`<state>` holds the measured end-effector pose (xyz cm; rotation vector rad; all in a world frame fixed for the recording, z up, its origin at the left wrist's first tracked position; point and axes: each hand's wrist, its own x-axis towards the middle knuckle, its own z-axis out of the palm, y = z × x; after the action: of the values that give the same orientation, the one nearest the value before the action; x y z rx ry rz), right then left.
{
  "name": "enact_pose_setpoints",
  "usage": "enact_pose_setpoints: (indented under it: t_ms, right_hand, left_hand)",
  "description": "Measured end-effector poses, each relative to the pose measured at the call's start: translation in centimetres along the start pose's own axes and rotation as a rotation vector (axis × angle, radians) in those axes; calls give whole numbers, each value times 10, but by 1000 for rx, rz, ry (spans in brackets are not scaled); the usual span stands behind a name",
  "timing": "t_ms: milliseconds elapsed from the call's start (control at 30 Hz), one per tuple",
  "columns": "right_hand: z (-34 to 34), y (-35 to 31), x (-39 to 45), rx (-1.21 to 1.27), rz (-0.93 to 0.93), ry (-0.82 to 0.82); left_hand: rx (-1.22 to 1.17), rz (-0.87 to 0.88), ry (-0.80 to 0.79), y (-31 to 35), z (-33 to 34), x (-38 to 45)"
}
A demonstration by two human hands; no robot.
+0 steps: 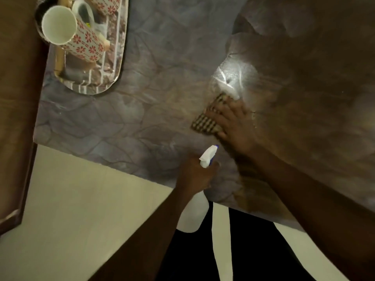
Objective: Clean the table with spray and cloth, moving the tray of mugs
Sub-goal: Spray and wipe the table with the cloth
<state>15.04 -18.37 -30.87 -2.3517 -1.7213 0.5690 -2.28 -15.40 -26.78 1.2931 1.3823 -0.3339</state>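
Table point(142, 110): wiping step in hand. Right hand point(233, 122) flat, fingers spread on checked cloth point(205, 122); left hand point(194, 175) clamped around spray bottle point(207, 157). Tray point(113, 63) at far corner, probably to shift next.

Right hand point(233, 122): lying flat with fingers spread, pressing a checked cloth point(209, 116) onto the marbled table point(142, 110), beside a bright glare patch. Left hand point(194, 175): gripping a white spray bottle point(203, 179) at the neck, nozzle pointing toward the cloth, over the table's near edge. Tray point(105, 78): sitting at the far left corner, carrying floral mugs point(81, 41). Pale floor point(81, 199): showing below.
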Motion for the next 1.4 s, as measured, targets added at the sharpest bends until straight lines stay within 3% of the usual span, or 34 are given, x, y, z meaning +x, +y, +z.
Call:
enact_pose_setpoints:
  t_ms: [67,133,300,333,467,533,700,733,833,933,1000,1067,1167,1233,1333,1400]
  right_hand:
    - [5,6,-35,-72,-242,-103]
    - [5,23,-55,-101,-309,-94]
    - [27,-8,-51,-84,100,114]
    - [33,-22,-54,-71,101,132]
    - [46,-27,-96,-172,-221,8]
    - [41,-11,-112,-203,-249,-12]
    - [49,-38,-108,-109,196,144]
    - [54,-52,-106,-76,213,155]
    - [72,-69,-123,-85,-4,97]
    - [74,-41,-149,-178,-272,24]
    - [68,-18,-152,-241,-408,-49]
    - [62,-10,-148,-267,-382,-99]
    - [61,-43,-134,-163,-62,26]
    - [68,-79,-118,-83,17,94]
    - [74,-97,-107,-91,-218,45]
    - [70,-81,-107,-145,-372,-15]
  left_hand:
    - [25,31,21,-16,-2,-8]
    - [31,40,2,-30,0,-20]
    - [-30,-120,7,-54,1,-33]
    - [-27,-111,29,-57,0,-33]
    - [45,-26,80,-72,-2,-43]
    - [62,-4,22,-77,0,-52]
    - [-61,-30,186,-87,-3,-51]
    - [-81,-48,211,-89,-2,-50]
    - [-60,-14,233,-93,3,-51]
    - [2,59,164,-99,5,-64]
    - [-50,10,159,-104,4,-71]
    - [-126,-69,210,-102,-4,-69]
    - [-166,-113,247,-96,-17,-59]
    - [-133,-84,257,-91,-25,-53]
    - [-95,-67,292,-86,-36,-43]
    - [-88,-76,234,-84,-41,-39]
